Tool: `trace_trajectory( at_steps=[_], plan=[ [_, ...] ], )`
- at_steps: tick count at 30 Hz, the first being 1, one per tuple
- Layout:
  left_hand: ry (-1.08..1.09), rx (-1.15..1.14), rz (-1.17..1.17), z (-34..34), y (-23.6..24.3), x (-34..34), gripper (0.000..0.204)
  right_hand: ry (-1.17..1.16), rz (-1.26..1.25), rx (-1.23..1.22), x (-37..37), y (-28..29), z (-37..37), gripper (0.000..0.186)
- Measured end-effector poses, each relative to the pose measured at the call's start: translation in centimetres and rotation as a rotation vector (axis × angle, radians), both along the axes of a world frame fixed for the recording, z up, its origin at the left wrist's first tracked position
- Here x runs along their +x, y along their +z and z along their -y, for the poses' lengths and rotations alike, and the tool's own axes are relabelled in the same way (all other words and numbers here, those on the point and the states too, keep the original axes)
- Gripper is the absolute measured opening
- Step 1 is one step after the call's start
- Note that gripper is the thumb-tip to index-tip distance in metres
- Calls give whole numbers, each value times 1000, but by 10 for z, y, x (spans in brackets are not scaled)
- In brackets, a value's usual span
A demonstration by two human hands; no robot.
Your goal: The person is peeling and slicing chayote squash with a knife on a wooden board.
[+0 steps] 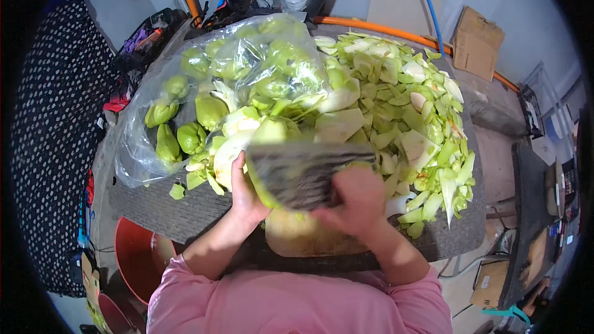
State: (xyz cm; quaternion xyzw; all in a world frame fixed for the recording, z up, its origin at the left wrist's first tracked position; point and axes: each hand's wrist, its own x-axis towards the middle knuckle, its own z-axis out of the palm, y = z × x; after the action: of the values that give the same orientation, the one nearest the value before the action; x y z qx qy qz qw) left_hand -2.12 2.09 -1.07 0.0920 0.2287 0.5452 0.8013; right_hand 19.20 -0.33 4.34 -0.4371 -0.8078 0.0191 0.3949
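Note:
My left hand (pixel 246 196) is wrapped round a green chayote (pixel 260 188), mostly hidden behind a wide blade. My right hand (pixel 356 201) grips a cleaver (pixel 300 173) by its handle, the blade broadside and smeared by motion against the chayote. Below both hands lies a worn cutting board (pixel 309 241). Beyond them, pale cut pieces (pixel 238 124) sit in a loose pile. At the left, whole chayotes (pixel 192 138) rest in and about a clear plastic bag (pixel 139 154). To the right spreads a big heap of green peels and slices (pixel 396 111).
The grey table (pixel 179 210) has a rounded front edge close to my body. A red bucket (pixel 139 253) stands below its left side. Orange pipe (pixel 383 31) runs behind, and a cardboard box (pixel 479 37) leans at the back right. Dark patterned cloth (pixel 59 142) hangs at the left.

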Motion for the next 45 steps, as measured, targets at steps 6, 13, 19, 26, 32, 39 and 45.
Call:
trace_trajectory(
  at_steps=[6,13,19,26,32,39,45],
  plan=[
    [-46,173,-107,0,2,7,77,183,-48,89,-28,-13,15,57],
    [-30,213,-41,2,-7,5,74,197,-38,108,-27,-9,15,55],
    [-8,244,-269,11,1,10,80,-77,118,-137,-9,-15,-9,58],
    [39,312,-156,17,9,6,82,-285,-291,-108,39,-1,-24,58],
    [-21,98,3,-1,-8,-6,78,101,25,-106,-15,-1,10,57],
    [-31,245,-72,2,2,4,78,154,-69,65,-28,-9,15,61],
    [25,235,-234,4,-5,4,79,159,-82,79,-29,-10,18,63]
  ],
)
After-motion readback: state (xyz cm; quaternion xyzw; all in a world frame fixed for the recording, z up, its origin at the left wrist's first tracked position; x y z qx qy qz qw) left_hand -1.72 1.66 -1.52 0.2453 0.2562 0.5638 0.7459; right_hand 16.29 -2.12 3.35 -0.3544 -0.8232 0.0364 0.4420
